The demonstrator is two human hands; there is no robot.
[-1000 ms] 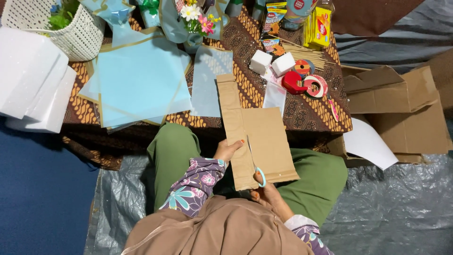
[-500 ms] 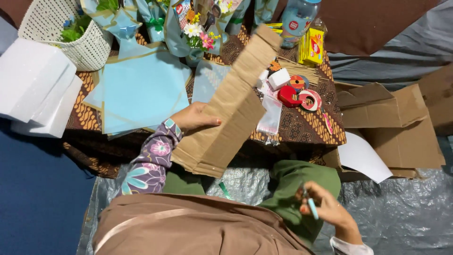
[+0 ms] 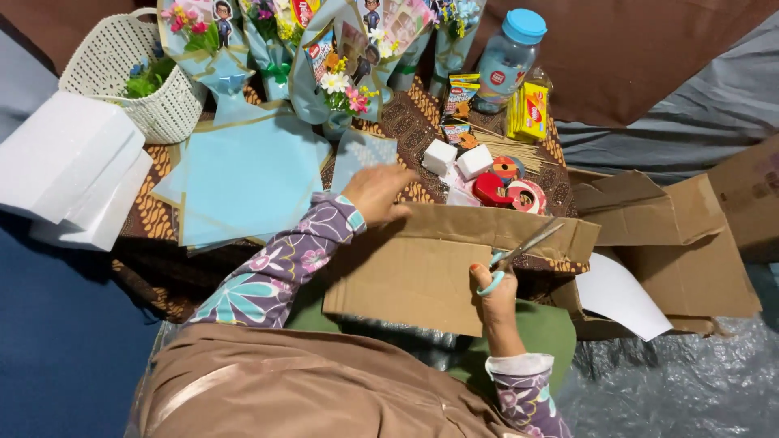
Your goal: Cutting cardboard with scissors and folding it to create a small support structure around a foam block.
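Across the person's lap lies a long cardboard strip [image 3: 422, 276], its far edge propped on the low table [image 3: 422, 113] so the sheet sits level and steady for cutting. The left hand [image 3: 380, 193] rests on the strip's upper left corner, fingers spread and pressing down, which pins the sheet against the table edge. The right hand [image 3: 493, 298] is closed around the pale blue handles of the scissors [image 3: 519, 251], thumb and fingers through the loops. The blades point up and to the right over the cardboard's far end. Whether the blades are biting into the cardboard or only lying over it is hard to make out, since they are thin and blurred against the brown.

Beside the strip's right end, tape rolls [image 3: 511, 191] and two white blocks [image 3: 458, 158] sit close to the working hand. Blue paper sheets [image 3: 243, 174] are stacked flat to the left, and foam slabs [image 3: 69, 166] lie at the table's left side. A white basket [image 3: 122, 69] stands behind them. Wrapped bouquets [image 3: 341, 57] line the far edge, their tops cut off by the frame. More cardboard [image 3: 673, 235] lies opened out at right, partly covering a white sheet [image 3: 617, 296]. The person's knees and the strip's near underside are hidden.
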